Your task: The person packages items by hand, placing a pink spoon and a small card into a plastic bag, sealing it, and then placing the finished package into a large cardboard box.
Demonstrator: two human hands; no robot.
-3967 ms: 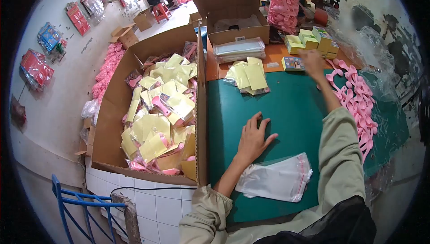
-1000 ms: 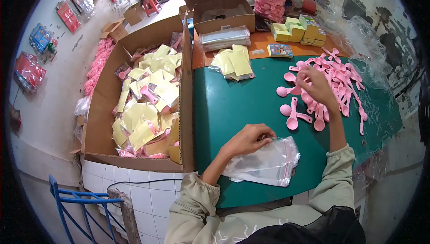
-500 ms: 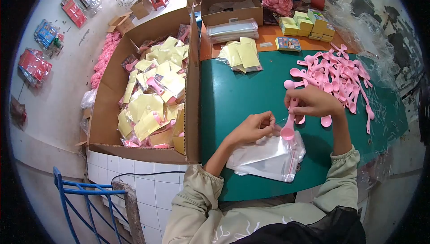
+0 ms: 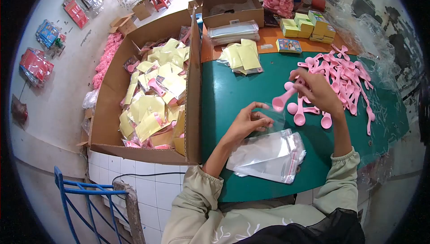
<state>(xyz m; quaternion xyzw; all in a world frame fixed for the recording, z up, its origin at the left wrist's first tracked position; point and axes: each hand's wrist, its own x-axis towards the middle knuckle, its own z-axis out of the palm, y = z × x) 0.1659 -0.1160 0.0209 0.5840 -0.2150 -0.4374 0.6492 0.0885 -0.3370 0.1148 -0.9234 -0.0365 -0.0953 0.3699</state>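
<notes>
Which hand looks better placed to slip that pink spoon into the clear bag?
The right hand, most likely: it grips the pink spoon, bowl end pointing at the clear bag, which the left hand pinches just above the bag stack.

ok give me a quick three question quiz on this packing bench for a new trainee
1. True or false: the right hand holds a pink plastic spoon.
2. What does the left hand pinch? A a yellow card; B a clear plastic bag; C a blue carton.
3. Fill in: on the green table top, the heap of loose pink spoons lies on the person's ____ side.

Key: 1 true; 2 B; 3 right.
</notes>
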